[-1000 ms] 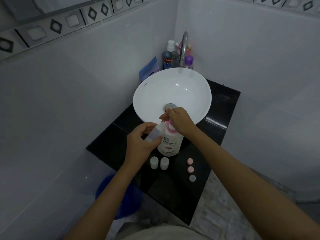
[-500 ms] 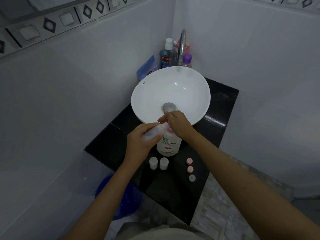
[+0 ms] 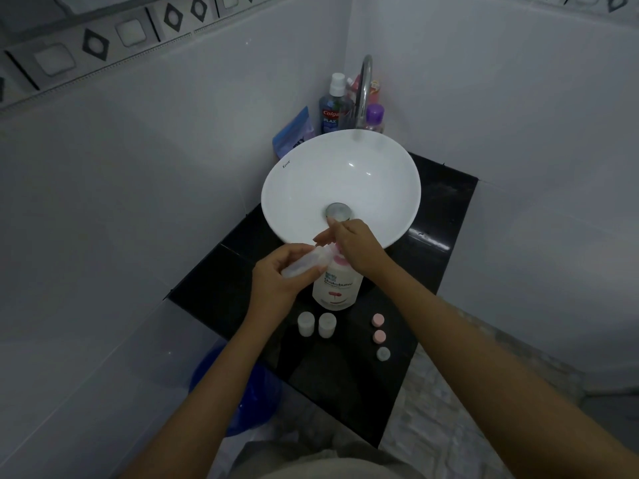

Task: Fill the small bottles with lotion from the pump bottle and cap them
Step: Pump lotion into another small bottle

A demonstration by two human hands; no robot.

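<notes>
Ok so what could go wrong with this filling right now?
The small bottle is held tilted in the left hand at the pump bottle, so lotion could miss its narrow mouth. The right hand pressing down might tip the pump bottle toward the two bottles standing close in front.

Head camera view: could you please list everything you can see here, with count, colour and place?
Pump bottle: one, white with pink pump, on the counter before the basin.
Held small bottle: one, translucent, tilted at the pump.
Standing small bottles: two, white, side by side on the counter.
Caps: two pink, one pale grey, in a row to the right.
Basin: one, white.
Counter: one, black.
Tap: one, chrome, behind the basin.
Mouthwash bottle: one, blue, at the back corner.
Purple-capped bottle: one, beside the tap.
Blue pouch: one, left of the basin.
Blue bucket: one, on the floor.
Left hand: holds the small bottle.
Right hand: presses the pump.
</notes>
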